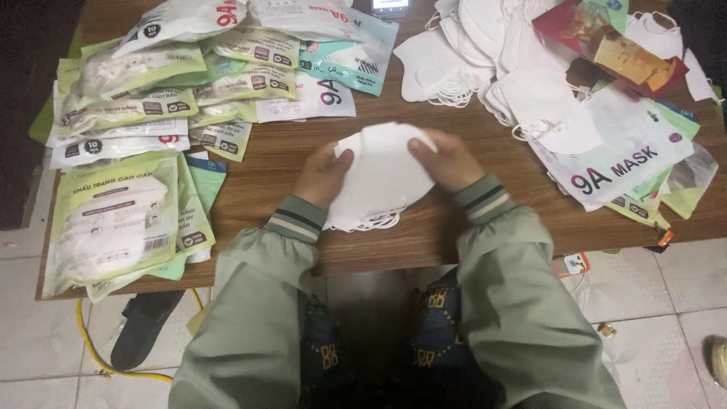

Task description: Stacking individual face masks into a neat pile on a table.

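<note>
L hand (324, 176) & R hand (448, 160) both gripping white mask stack (381, 178), above wooden table (273, 163)

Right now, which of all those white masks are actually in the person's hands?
The stack of white masks at the table's front edge, gripped by left hand and right hand. The loose white pile lies untouched behind.

The stack of face masks (381, 178) is plain white. The bench (265, 163) is brown with wood grain. The packaged masks (113, 220) are pale green and white. Sage-green sleeves (257, 288) end in dark-and-cream striped cuffs (297, 220).
</note>
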